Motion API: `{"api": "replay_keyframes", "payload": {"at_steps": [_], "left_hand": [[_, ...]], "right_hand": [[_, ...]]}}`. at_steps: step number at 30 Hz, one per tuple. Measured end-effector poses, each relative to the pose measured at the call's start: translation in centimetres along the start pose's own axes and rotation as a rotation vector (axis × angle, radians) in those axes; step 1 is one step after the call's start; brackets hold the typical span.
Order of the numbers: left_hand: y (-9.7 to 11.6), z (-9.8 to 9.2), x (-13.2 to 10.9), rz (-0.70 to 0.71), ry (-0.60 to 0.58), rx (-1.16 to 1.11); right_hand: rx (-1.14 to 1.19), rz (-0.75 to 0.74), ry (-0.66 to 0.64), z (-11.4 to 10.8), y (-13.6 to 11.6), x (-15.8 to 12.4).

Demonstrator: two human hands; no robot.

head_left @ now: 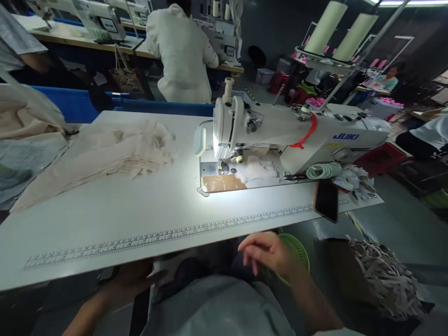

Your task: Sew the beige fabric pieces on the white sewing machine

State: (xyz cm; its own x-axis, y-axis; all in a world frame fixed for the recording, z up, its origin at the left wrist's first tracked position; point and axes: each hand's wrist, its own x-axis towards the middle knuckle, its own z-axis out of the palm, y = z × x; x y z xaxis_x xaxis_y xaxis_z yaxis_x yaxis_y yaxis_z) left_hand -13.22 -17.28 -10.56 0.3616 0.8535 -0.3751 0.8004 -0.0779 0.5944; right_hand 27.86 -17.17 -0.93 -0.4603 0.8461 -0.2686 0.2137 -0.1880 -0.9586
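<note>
Below the table's front edge, my right hand [264, 252] hovers in the air with loosely bent fingers apart and nothing in them. A green plastic basket [297, 252] is behind it, lower down. My left hand [135, 280] is in shadow under the table edge, near my lap, beside a patch of pale cloth [164, 270]; its fingers are dim and blurred. On the table stands a white sewing machine [266, 128], its lamp lighting the needle area. Pale beige fabric pieces [136, 149] lie in a layered heap to its left.
A phone [326, 200] overhangs the table's front edge, beside a coil of pale green cord [324, 171] and fabric scraps [357, 182]. A printed ruler [168, 237] runs along that edge. Cut strips [385, 275] are heaped at lower right. A person [185, 51] sits ahead.
</note>
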Motion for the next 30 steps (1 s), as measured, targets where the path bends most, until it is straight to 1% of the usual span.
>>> {"api": "replay_keyframes", "payload": {"at_steps": [1, 2, 3, 4, 5, 6, 7, 8, 10, 11, 13, 14, 15, 17, 20, 23, 26, 28, 30], "left_hand": [[2.0, -0.9, -0.3, 0.082, -0.077, -0.062], [4.5, -1.9, -0.5, 0.215, -0.197, -0.132], [7.5, -3.1, -0.5, 0.338, -0.268, -0.174], [10.7, -4.3, -0.3, 0.441, -0.310, -0.183], [13.9, -5.4, 0.4, 0.540, -0.301, -0.195], [16.9, -6.2, 1.5, 0.625, -0.257, -0.209], [19.5, -6.8, 3.1, 0.697, -0.169, -0.220], [21.7, -7.1, 5.1, 0.732, -0.058, -0.223], [24.8, -7.1, 9.9, 0.749, 0.142, -0.150], [25.8, -6.8, 12.3, 0.715, 0.233, -0.101], [27.2, -6.2, 16.7, 0.607, 0.354, -0.015], [27.8, -5.9, 18.4, 0.550, 0.404, 0.026], [28.3, -5.7, 19.7, 0.493, 0.443, 0.063], [29.4, -5.6, 21.2, 0.398, 0.505, 0.129], [30.6, -5.8, 22.0, 0.313, 0.548, 0.230], [31.1, -5.9, 22.5, 0.293, 0.575, 0.311], [30.8, -5.9, 22.9, 0.306, 0.583, 0.323], [30.5, -5.8, 23.1, 0.335, 0.592, 0.305], [30.3, -5.7, 23.0, 0.408, 0.626, 0.276]], "right_hand": [[-0.139, -0.085, 0.108, -1.9, -2.1, 0.3], [-0.305, -0.165, 0.279, -3.9, -3.8, 1.1], [-0.471, -0.231, 0.471, -5.8, -5.1, 2.3], [-0.620, -0.273, 0.620, -7.6, -6.1, 3.8], [-0.753, -0.279, 0.718, -9.2, -6.7, 5.4], [-0.879, -0.255, 0.770, -10.4, -7.0, 7.0], [-0.983, -0.209, 0.791, -11.2, -7.2, 8.4], [-1.071, -0.153, 0.787, -11.7, -7.2, 9.5], [-1.200, -0.055, 0.749, -11.8, -6.9, 10.9], [-1.243, -0.029, 0.729, -11.6, -6.6, 11.1], [-1.301, -0.034, 0.707, -11.3, -6.2, 11.1], [-1.319, -0.055, 0.705, -11.2, -6.0, 11.0], [-1.332, -0.080, 0.708, -11.3, -5.8, 10.9], [-1.343, -0.126, 0.731, -11.7, -5.5, 10.6], [-1.325, -0.160, 0.781, -12.4, -5.2, 10.6], [-1.319, -0.141, 0.772, -12.6, -5.3, 10.8], [-1.320, -0.094, 0.740, -12.4, -5.3, 11.0], [-1.294, -0.092, 0.774, -12.4, -5.4, 11.0], [-1.258, -0.110, 0.832, -12.5, -5.3, 10.9]]}}
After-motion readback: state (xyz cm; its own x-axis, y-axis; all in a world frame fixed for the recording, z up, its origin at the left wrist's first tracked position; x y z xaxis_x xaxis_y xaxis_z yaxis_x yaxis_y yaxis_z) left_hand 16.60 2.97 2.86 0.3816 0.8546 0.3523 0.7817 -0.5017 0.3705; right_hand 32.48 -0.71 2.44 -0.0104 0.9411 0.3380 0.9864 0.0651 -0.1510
